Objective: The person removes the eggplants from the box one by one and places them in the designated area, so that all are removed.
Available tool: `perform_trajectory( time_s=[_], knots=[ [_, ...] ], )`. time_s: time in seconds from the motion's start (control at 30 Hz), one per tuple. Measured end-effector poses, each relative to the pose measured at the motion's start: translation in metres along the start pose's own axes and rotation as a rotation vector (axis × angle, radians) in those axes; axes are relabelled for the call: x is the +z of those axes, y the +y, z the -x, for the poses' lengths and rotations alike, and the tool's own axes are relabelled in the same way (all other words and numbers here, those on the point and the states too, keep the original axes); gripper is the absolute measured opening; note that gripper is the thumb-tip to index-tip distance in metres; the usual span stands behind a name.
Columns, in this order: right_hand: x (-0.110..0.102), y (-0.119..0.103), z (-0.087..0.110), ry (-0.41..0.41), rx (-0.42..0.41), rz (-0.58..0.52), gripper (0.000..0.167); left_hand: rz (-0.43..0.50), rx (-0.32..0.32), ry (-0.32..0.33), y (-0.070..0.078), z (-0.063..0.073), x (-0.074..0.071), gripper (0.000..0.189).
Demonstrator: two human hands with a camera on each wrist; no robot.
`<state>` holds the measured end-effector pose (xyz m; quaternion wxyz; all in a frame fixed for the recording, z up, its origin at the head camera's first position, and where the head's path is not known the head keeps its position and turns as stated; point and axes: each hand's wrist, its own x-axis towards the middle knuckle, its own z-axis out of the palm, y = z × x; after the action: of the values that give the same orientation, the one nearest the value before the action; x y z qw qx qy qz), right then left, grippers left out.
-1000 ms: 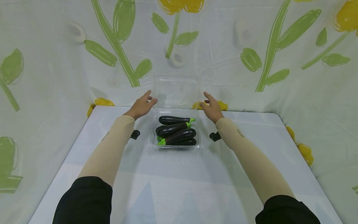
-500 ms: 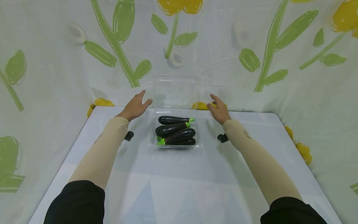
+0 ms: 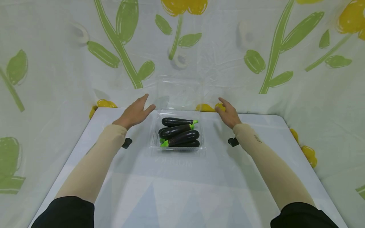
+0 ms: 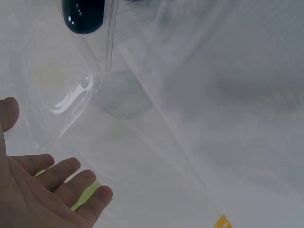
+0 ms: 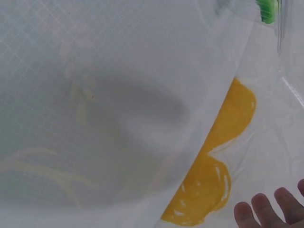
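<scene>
Your left hand and right hand flank the raised lid, fingers spread, empty; the tray likely keeps its eggplants together.

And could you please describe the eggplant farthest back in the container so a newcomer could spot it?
Near the far edge of the pale table sits a clear plastic container, its lid raised at the back. Inside, take the dark eggplant nearest that lid: its green stem points right, and unlike the other eggplants it has none behind it.
</scene>
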<state>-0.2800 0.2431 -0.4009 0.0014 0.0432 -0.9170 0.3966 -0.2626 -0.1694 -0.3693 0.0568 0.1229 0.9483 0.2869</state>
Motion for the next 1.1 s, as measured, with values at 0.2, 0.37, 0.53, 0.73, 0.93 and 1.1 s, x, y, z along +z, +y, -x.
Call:
perform_trajectory(
  time_s=[0.2,0.37,0.53,0.73,0.93,1.1],
  knots=[
    [-0.002,0.0,0.003,-0.001,-0.026,-0.006,0.063,-0.106,0.054,0.026,0.004,0.008,0.007,0.084],
    [-0.001,0.001,0.009,-0.025,-0.029,-0.005,0.064,-0.17,0.097,0.055,0.005,0.019,0.014,0.082],
    [0.001,0.007,0.017,-0.031,-0.056,0.014,0.064,-0.204,0.135,0.066,0.006,0.031,0.023,0.083],
    [0.008,0.007,0.025,-0.038,-0.091,0.026,0.067,-0.233,0.144,0.078,0.006,0.045,0.032,0.082],
    [0.017,0.002,0.033,-0.08,-0.174,0.053,0.069,-0.25,0.159,0.08,0.007,0.057,0.036,0.083],
    [0.021,-0.005,0.038,-0.111,-0.209,0.081,0.071,-0.242,0.142,0.047,0.007,0.065,0.039,0.087]
  ],
)
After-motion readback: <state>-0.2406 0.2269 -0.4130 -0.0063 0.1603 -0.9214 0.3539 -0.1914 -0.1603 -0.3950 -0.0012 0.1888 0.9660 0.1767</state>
